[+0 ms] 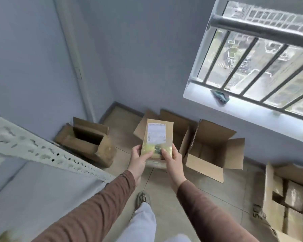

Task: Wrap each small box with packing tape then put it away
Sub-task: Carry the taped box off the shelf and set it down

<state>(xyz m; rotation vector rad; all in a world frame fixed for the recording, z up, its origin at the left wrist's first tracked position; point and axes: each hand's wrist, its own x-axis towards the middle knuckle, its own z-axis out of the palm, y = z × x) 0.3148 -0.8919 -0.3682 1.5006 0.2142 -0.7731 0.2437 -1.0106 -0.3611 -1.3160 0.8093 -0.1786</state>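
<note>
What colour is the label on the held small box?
White, on the small brown cardboard box; head view.

Head cam, fwd-down, near hands (156, 158)

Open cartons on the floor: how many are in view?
4: one by the left wall, one behind the held box, one under the window, one at far right holding packages. More may lie outside the frame.
</note>
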